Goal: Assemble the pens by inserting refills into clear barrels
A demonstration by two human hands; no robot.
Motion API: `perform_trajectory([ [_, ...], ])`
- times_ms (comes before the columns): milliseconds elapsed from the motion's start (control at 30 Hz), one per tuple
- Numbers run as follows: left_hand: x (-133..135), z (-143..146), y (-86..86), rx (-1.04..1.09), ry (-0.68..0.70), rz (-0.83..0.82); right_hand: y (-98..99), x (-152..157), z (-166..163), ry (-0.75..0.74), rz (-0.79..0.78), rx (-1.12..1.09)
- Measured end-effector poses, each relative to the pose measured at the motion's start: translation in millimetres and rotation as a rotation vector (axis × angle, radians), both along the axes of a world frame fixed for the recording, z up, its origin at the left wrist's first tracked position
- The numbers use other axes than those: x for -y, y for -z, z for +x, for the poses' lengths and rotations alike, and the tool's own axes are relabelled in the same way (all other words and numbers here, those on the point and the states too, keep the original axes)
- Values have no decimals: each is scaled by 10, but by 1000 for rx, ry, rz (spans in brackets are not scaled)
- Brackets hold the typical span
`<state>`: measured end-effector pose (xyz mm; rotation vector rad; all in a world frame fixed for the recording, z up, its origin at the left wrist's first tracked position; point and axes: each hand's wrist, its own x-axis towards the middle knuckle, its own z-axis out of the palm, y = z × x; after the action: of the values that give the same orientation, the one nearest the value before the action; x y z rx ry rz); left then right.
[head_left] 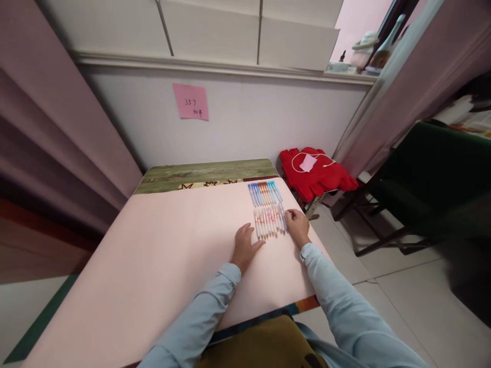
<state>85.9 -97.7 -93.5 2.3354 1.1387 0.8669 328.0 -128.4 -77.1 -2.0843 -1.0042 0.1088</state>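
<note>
Two rows of pens lie side by side on the pale pink table cover (172, 245). The far row of pens (264, 193) runs from blue through brown-orange to light blue. In the near row, the pens (269, 221) look clear or white with reddish and orange patterns, tips toward me. My left hand (244, 246) is at the left end of the near row, thumb and fingers apart, holding nothing. At the opposite end, my right hand (297, 226) has its fingers curled in beside the last pens. Whether anything sits between those fingertips is hidden.
A green wood-patterned strip (207, 174) shows along the table's far edge. Red cloth (312, 176) with a white cord and pink paper lies beyond the right corner. A dark green chair (425, 179) stands right. A pink note (191, 101) is on the wall.
</note>
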Motion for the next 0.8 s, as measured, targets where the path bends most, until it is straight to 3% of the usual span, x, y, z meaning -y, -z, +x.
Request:
perform_trajectory([
  [100, -184, -313, -241, 87, -24, -15, -63, 61, 0, 19, 67, -54],
  [233, -447, -861, -959, 216, -98, 3, -296, 80, -52, -30, 108, -127],
  [300, -490, -1046, -1327, 256, -154, -33, -512, 22, -197, -127, 130, -160],
  [367, -468, -1125, -1595, 273, -152, -145, -772, -61, -442, -332, 197, -248],
  [467, -380, -1108, -1785, 361, -93, -335, -1152, -167, -890, -525, 221, -325],
  [533, -332, -1076, -1830, 395, -81, -369, -1353, -198, -1145, -590, 225, -316],
  [633, -284, -1055, -1904, 360, -111, -315, -1576, -184, -1382, -622, 218, -228],
  [800, -150, -977, -2137, 165, -134, -74, -1887, -59, -1542, -629, 142, 98],
])
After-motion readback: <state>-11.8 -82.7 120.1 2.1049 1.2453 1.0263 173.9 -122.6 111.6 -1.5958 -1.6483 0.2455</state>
